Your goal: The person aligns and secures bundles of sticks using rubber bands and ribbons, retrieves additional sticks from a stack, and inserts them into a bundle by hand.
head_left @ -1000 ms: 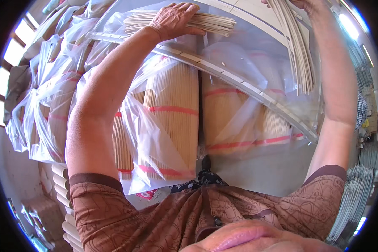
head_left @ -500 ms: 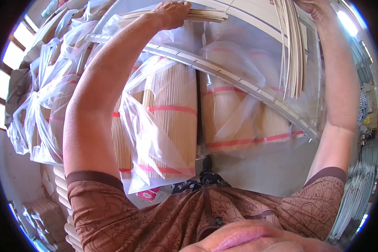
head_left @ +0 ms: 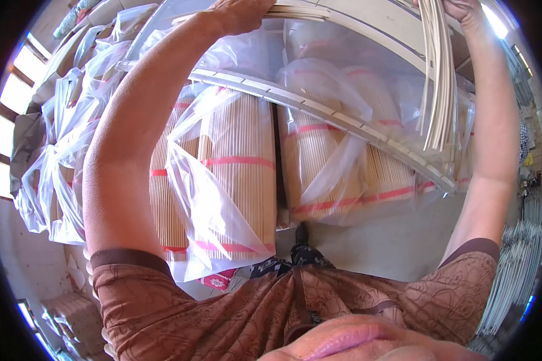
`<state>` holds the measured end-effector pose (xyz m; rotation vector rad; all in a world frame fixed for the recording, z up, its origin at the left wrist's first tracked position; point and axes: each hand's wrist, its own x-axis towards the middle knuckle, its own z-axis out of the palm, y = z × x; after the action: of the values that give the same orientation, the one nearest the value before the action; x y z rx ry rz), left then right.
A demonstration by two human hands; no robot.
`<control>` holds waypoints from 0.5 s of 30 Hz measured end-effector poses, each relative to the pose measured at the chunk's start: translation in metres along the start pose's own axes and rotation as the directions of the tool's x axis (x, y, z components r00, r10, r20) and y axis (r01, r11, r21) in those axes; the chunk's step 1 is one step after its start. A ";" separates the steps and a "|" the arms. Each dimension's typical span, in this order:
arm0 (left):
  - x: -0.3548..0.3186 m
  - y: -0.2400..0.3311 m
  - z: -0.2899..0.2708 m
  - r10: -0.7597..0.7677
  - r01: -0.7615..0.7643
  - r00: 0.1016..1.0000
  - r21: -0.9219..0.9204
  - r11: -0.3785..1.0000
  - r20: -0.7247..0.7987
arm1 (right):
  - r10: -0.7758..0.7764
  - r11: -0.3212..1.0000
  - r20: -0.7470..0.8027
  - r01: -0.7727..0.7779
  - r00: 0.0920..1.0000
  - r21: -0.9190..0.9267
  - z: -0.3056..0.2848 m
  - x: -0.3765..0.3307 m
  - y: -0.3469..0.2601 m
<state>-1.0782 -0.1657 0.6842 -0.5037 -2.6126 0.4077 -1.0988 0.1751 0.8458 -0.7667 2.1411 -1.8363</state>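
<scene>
We see window panes [head_left: 6,120] bright at the far left, with clear plastic bags [head_left: 60,150] heaped just beside them. A pale curved counter [head_left: 319,108] crosses the middle of the view; beneath it stand bundles of thin tan sticks [head_left: 241,180] tied with red bands and wrapped in clear plastic. A grey floor [head_left: 379,240] shows below them, and long pale rods [head_left: 518,265] lie at the far right.

We note the left hand [head_left: 241,13] raised at the top edge, fingers curled down on a flat sheaf of pale slats [head_left: 298,11] lying on the counter top. The right hand [head_left: 464,9] is at the upper right edge, partly cut off, closed around the top of a hanging bunch of slats [head_left: 438,78], which droops down in front of the counter and fans slightly at its lower end.

Compared with a second ago, we record both hands higher in the view, the left hand's sheaf showing less of its length, and the hanging bunch shifted leftward.
</scene>
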 end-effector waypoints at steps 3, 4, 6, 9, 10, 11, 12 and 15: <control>0.025 0.010 -0.015 0.094 -0.020 0.857 -0.149 0.989 0.507 | -0.035 0.989 0.033 0.039 0.999 -0.142 -0.001 0.003 -0.010; 0.016 0.033 -0.028 0.154 -0.096 0.872 -0.145 0.985 0.465 | -0.034 0.985 0.091 0.049 0.995 -0.168 -0.002 0.003 -0.011; -0.009 0.050 -0.004 0.299 -0.320 0.936 -0.094 0.943 -0.187 | -0.026 0.974 0.078 0.043 0.997 -0.224 0.007 -0.006 -0.018; -0.018 0.069 0.000 0.324 -0.335 0.932 -0.041 0.941 -0.161 | -0.017 0.959 0.103 0.045 0.995 -0.281 0.014 -0.008 -0.016; -0.020 0.071 -0.002 0.344 -0.356 0.924 -0.045 0.934 -0.169 | -0.031 0.953 0.135 0.070 0.990 -0.295 0.016 -0.008 -0.012; -0.021 0.073 -0.005 0.343 -0.355 0.924 -0.047 0.934 -0.168 | -0.046 0.947 0.168 0.097 0.985 -0.307 0.018 -0.008 -0.009; -0.022 0.074 -0.008 0.321 -0.331 0.940 -0.082 0.940 -0.115 | -0.044 0.947 0.170 0.095 0.984 -0.307 0.020 -0.007 -0.004; -0.028 0.076 -0.013 0.237 -0.244 0.970 -0.192 0.951 -0.057 | -0.153 0.907 0.215 0.223 0.965 -0.356 0.026 -0.008 0.004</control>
<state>-1.0273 -0.1072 0.6575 -0.8946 -2.5799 0.2123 -1.0807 0.1569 0.8354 -1.2152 2.3970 -1.3720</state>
